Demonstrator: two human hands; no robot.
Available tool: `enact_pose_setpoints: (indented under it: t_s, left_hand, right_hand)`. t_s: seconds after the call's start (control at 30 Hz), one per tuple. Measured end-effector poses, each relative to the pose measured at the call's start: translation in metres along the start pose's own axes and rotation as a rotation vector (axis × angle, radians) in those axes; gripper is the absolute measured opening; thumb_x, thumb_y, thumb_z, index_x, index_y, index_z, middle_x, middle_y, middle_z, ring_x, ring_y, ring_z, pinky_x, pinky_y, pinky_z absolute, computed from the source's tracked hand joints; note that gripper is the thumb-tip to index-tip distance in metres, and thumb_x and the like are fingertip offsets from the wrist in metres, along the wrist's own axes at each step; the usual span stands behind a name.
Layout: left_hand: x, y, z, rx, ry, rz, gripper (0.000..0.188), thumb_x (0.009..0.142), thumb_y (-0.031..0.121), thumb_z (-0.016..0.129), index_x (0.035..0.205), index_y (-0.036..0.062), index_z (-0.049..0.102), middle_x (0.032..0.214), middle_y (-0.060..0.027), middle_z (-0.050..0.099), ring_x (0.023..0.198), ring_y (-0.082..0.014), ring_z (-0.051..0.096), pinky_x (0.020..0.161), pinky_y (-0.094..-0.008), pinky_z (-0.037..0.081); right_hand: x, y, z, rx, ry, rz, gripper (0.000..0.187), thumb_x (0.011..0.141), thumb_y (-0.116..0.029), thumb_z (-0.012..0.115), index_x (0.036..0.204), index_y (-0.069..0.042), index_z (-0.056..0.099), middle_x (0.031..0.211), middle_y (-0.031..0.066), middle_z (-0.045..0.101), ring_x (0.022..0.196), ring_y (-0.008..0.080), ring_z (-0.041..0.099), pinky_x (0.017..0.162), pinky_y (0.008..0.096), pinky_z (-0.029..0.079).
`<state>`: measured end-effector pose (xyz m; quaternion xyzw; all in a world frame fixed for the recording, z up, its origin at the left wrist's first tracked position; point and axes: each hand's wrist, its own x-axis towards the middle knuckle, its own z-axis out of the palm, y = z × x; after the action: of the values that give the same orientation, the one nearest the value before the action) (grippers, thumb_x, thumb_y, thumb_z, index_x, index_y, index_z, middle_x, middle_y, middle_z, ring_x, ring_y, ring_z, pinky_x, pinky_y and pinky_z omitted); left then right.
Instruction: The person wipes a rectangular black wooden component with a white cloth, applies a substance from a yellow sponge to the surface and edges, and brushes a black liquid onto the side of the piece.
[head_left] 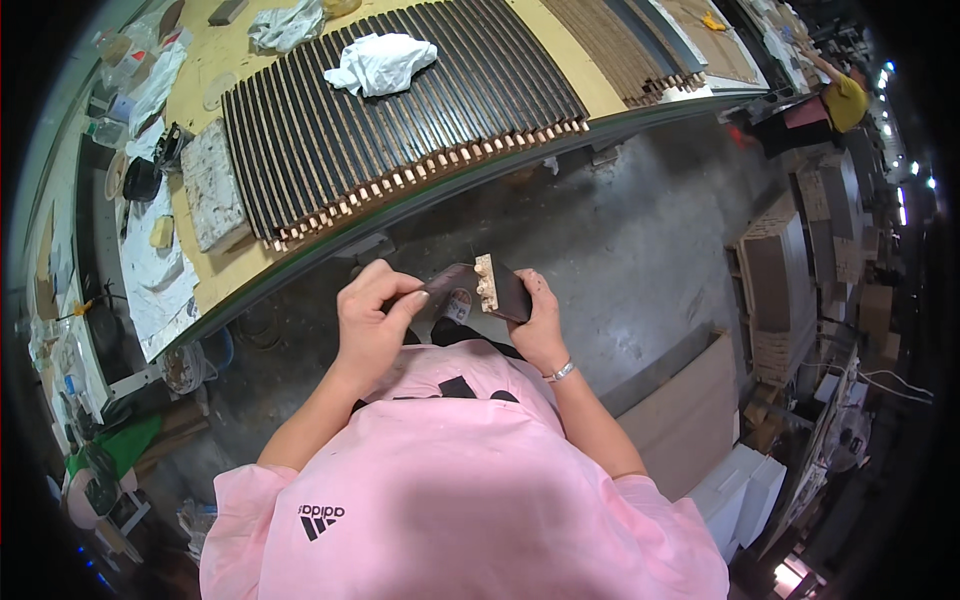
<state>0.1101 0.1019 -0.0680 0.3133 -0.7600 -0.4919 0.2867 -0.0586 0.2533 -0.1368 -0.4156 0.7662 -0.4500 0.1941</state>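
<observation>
My right hand [541, 318] grips a dark board [513, 296] above the floor. The board's pale raw end [487, 283] faces up, with short wooden dowels sticking out of it. My left hand [378, 308] is closed in a pinch at the edge of a thin, dark brown piece [447, 286]. This piece reaches toward the board's end; whether it is joined to the board I cannot tell. Ahead, many dark strips [400, 115] with pale dowels at their near ends lie side by side on the yellow table [215, 285]. A white cloth [381, 64] rests on them.
A stained pale block [212, 185] stands left of the strips, near a black round container [142, 180]. Brown strips [610, 50] lie farther right on the table. Stacked panels [778, 290] and a brown board [680, 400] stand at right. Another person [845, 103] is at far right.
</observation>
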Motion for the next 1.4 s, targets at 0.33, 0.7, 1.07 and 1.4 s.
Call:
enact_pose_setpoints:
  t_s: [0.33, 0.7, 1.07, 1.4]
  left_hand:
    - [0.012, 0.008, 0.003, 0.0, -0.06, 0.05, 0.008, 0.073, -0.002, 0.07, 0.081, -0.0015, 0.066, 0.07, -0.0062, 0.054, 0.064, -0.0154, 0.052, 0.06, -0.0277, 0.04]
    - [0.017, 0.021, 0.004, -0.075, -0.17, 0.066, 0.008, 0.074, -0.001, 0.07, 0.081, -0.002, 0.066, 0.07, -0.0048, 0.054, 0.063, -0.0138, 0.05, 0.058, -0.0269, 0.038]
    - [0.013, 0.029, 0.01, -0.066, -0.154, 0.14, 0.008, 0.072, -0.002, 0.071, 0.078, -0.0005, 0.066, 0.067, -0.0054, 0.051, 0.059, -0.0153, 0.05, 0.054, -0.0285, 0.037]
    - [0.011, 0.027, 0.019, -0.009, -0.075, 0.158, 0.007, 0.073, -0.002, 0.07, 0.077, -0.0008, 0.065, 0.066, -0.0059, 0.051, 0.057, -0.0152, 0.049, 0.052, -0.0285, 0.035]
  right_hand:
    - [0.003, -0.002, -0.005, 0.115, -0.015, 0.082, 0.036, 0.065, 0.012, 0.053, 0.099, -0.001, 0.054, 0.088, 0.0124, 0.052, 0.081, 0.0278, 0.053, 0.079, 0.0271, 0.043]
    - [0.004, -0.003, -0.012, 0.221, -0.009, 0.106, 0.035, 0.064, 0.011, 0.047, 0.096, -0.001, 0.052, 0.084, 0.0093, 0.047, 0.077, 0.0207, 0.045, 0.076, 0.0242, 0.04]
    - [0.002, 0.006, -0.003, 0.072, 0.122, 0.126, 0.037, 0.064, 0.013, 0.047, 0.098, -0.001, 0.052, 0.084, 0.0108, 0.049, 0.076, 0.0233, 0.048, 0.075, 0.0262, 0.041]
    - [0.005, 0.009, -0.001, -0.136, 0.235, 0.086, 0.037, 0.064, 0.012, 0.054, 0.099, 0.0, 0.055, 0.089, 0.0158, 0.057, 0.086, 0.0341, 0.056, 0.08, 0.0347, 0.045]
